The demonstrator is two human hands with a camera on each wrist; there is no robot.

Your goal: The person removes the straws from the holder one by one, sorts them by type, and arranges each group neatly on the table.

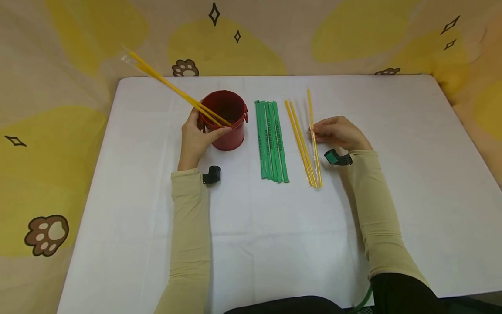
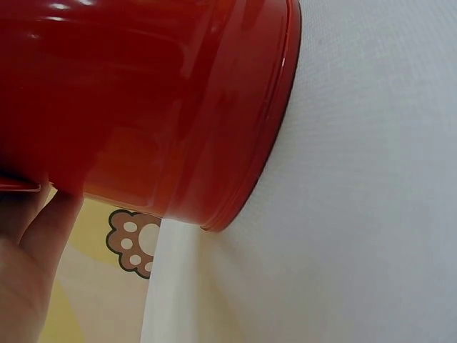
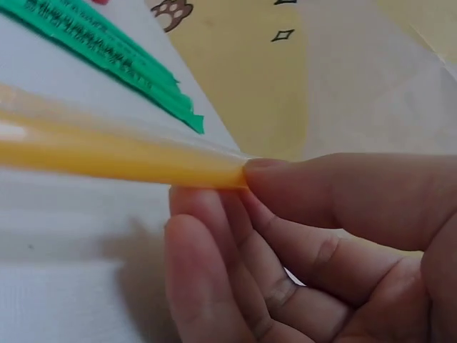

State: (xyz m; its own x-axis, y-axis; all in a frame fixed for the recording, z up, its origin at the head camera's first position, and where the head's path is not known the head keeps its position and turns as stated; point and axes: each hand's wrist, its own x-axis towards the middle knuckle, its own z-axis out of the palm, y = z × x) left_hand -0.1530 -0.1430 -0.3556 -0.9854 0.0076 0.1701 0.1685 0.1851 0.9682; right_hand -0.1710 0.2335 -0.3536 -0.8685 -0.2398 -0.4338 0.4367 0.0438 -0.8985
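Note:
On the white table stands a red bucket (image 1: 231, 140), and my left hand (image 1: 194, 141) grips its left side with the thumb along the front rim. Yellow straws in clear wrap (image 1: 169, 84) lean out of it toward the far left. Its wall (image 2: 143, 86) fills much of the left wrist view. My right hand (image 1: 340, 132) pinches a wrapped yellow straw (image 1: 310, 104) between thumb and fingertips; the straw's yellow length (image 3: 128, 157) shows close up in the right wrist view. Just left of it lie two more yellow straws (image 1: 300, 144) on the table.
Between the bucket and the yellow straws, several green paper-wrapped sticks (image 1: 272, 141) lie side by side. A yellow patterned cloth (image 1: 274, 39) rises behind the table's far edge. Small wrist cameras (image 1: 212, 174) sit at both sleeves.

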